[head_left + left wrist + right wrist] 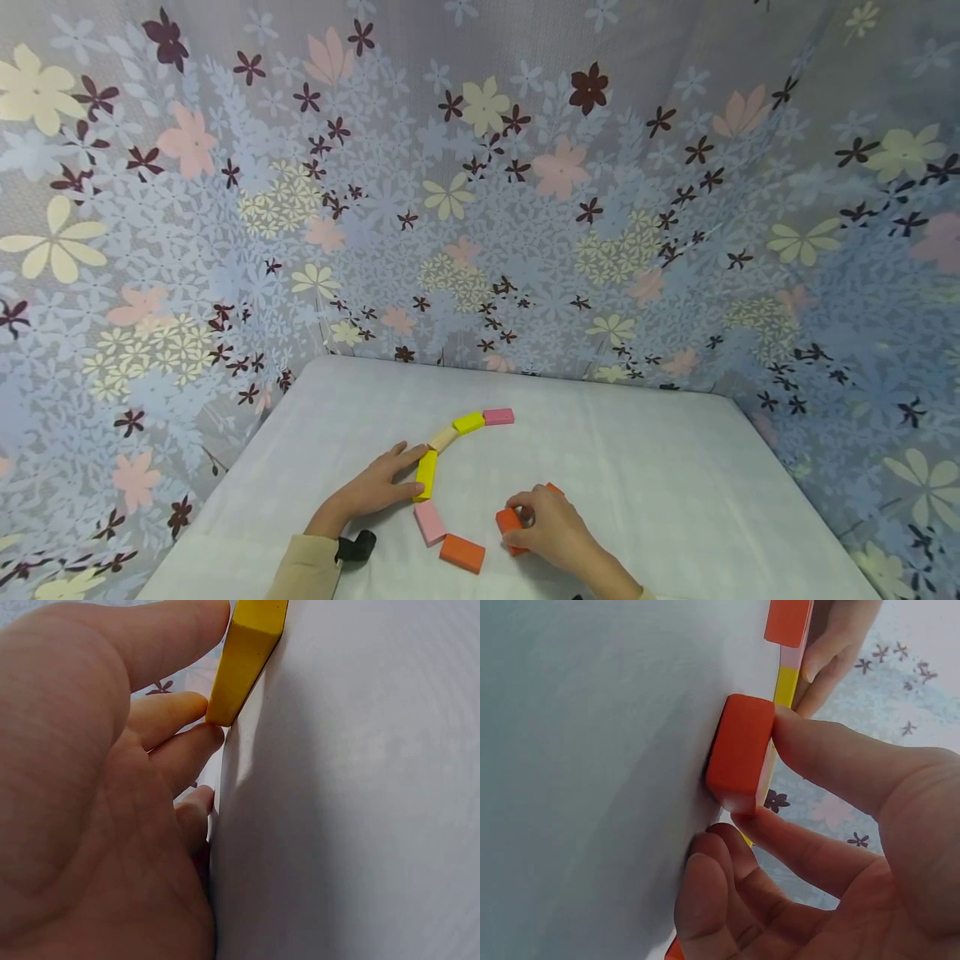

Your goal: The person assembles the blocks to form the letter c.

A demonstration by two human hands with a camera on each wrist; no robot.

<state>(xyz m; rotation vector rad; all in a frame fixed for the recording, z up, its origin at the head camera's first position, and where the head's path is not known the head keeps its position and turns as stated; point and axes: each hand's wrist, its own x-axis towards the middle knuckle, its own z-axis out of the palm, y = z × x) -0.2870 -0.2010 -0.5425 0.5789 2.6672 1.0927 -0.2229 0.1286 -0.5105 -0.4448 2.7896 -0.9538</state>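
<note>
Several wooden blocks lie end to end in a curve on the white-covered table. My left hand touches the left side of a yellow block in that curve, its thumb and fingertips spread along it. To the right, my right hand pinches an orange block between thumb and index finger, low over the cloth. A pink block and another orange block form the near end of the curve. One more orange block is partly hidden behind the right hand.
At the far end of the curve are a cream block, a second yellow block and a second pink block. Floral fabric hangs behind the white-covered table. A black device is strapped at my left wrist.
</note>
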